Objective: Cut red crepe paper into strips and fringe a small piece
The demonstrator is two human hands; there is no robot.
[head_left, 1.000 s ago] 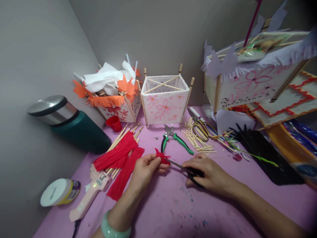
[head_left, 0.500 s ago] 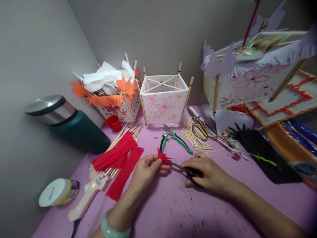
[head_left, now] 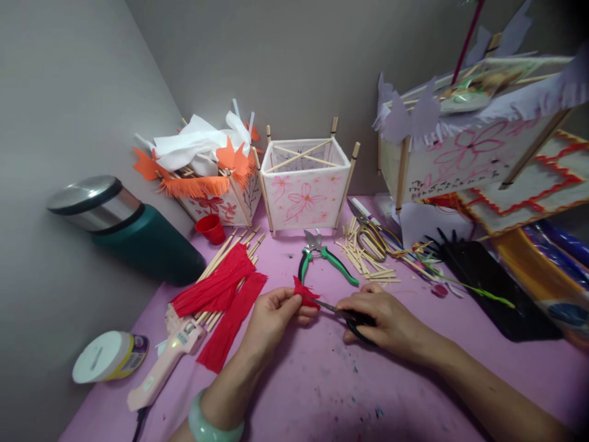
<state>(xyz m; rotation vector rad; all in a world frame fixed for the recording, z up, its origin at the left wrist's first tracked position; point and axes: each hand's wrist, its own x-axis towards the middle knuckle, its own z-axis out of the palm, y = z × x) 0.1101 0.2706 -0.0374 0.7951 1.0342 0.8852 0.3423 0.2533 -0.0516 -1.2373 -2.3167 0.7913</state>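
At the centre of a pink-purple tabletop (head_left: 322,393), the left hand (head_left: 271,316) pinches a small scrap of red crepe paper (head_left: 304,293) between thumb and fingertips, holding it just above the surface. The right hand (head_left: 386,319) is closed around the black handles of a pair of small scissors (head_left: 343,314), whose blades point toward nine o'clock and meet the scrap's edge. At six o'clock the table is open and bare apart from paint specks, the widest free room. At nine o'clock long red crepe strips (head_left: 221,294) lie over bamboo sticks (head_left: 230,245), with a pink glue gun (head_left: 170,356) touching them and a white tape roll (head_left: 108,357) near the table's left edge. At twelve o'clock green-handled pliers (head_left: 324,258) lie just beyond the hands, and behind them a white paper lantern box with pink flower drawings (head_left: 304,190) stands against the grey wall. At two o'clock gold-handled shears (head_left: 372,236) rest on cut stick scraps. No writing is readable.
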